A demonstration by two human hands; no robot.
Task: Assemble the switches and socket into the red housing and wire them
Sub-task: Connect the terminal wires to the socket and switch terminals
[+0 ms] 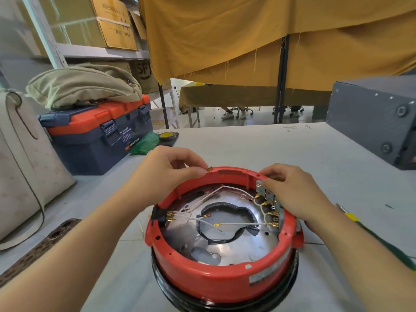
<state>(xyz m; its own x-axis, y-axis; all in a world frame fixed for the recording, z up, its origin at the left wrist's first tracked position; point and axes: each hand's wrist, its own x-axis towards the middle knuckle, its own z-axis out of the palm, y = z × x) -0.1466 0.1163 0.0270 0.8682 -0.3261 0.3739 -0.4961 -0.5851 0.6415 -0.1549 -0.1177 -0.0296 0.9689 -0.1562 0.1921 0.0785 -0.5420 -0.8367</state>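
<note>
The left hand (pixel 167 168) pinched a small brass terminal (pixel 209 169) between thumb and forefinger, its other fingers curled, right at the far rim of the round red plastic housing (pixel 216 278). The terminal's tip pointed toward the right of the frame, lying roughly level along the rim. The right hand (pixel 292 190) had its fingers curled over the housing's right wall, fingertips gripping the top of the grey switch block (pixel 269 199) seated there, thumb on the outside.

That block ran as a row from the upper right of the ring down toward the lower right, brass tabs facing inward, short white loops linking them. The housing sat open side up in the lower centre of the frame, on a black ring (pixel 225 305), showing a shiny metal plate (pixel 225 246) with a dark-edged cut-out in its middle. A black socket (pixel 157 218) sat in the left wall, brass pins pointing inward. Thin white wires (pixel 238 224) crossed the plate, two ending in ring lugs near the cut-out.

All of it rested on the pale grey table (pixel 247 145). At the middle left stood a blue and orange plastic toolbox (pixel 99 136) with a beige cloth bag (pixel 83 86) on top, a roll of yellow tape (pixel 168 135) beside it. A grey metal box (pixel 373 118) stood at the right edge, and mustard-yellow cloth (pixel 258 37) hung across the top.
</note>
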